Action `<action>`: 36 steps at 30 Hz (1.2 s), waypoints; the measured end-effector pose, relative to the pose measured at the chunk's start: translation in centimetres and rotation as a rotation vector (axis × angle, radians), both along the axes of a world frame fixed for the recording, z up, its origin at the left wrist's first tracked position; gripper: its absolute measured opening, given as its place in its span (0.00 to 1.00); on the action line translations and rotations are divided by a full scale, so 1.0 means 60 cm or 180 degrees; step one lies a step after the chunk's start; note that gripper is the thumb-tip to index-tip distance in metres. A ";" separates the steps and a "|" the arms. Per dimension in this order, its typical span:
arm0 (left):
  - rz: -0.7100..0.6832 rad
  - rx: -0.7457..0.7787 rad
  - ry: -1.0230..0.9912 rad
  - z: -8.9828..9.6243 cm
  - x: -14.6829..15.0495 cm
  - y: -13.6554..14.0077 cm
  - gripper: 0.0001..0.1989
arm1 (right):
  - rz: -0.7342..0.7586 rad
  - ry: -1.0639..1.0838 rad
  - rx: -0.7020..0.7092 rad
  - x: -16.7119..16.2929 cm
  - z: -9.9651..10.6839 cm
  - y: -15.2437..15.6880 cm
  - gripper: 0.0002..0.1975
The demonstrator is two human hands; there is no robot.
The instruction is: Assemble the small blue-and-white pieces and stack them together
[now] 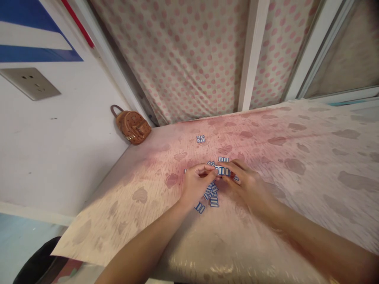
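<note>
Stretching out under both arms, a cream-and-pink table cover with a leaf print (97, 213) takes up most of my view. A small brown backpack-shaped bag (134, 127) sits at ten o'clock from the hands. The right hand (251, 185) and left hand (197, 177) meet in narrow pinches. A loose pile of flat blue-and-white pieces (211, 192) lies at seven o'clock from the grip, a small blue-edged group (200, 139) at eleven. Between the fingertips is one blue-and-white strip (222, 171), the left at its nine-o'clock end, the right at three.
</note>
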State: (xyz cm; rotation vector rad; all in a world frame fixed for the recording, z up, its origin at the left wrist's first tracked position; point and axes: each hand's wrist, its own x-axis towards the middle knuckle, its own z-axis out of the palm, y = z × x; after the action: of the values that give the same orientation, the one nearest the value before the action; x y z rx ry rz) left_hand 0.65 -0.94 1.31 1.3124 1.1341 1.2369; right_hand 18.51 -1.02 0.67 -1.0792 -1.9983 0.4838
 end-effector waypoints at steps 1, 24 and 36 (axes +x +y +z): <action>0.0004 -0.0020 -0.0010 0.000 0.000 0.000 0.07 | 0.0002 -0.0011 0.0028 0.000 0.000 0.000 0.17; 0.0023 -0.0143 -0.0092 -0.005 0.011 -0.008 0.06 | -0.0055 -0.0205 0.0411 -0.003 -0.012 -0.001 0.15; 0.0224 0.0062 0.0009 -0.006 0.002 0.001 0.08 | -0.0062 0.1158 -0.1029 0.000 0.010 0.002 0.11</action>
State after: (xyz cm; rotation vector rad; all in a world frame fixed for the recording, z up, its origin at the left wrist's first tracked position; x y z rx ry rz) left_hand 0.77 -0.86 0.94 1.2986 1.1817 1.3005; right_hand 18.53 -0.92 1.28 -1.1080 -1.6218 0.9461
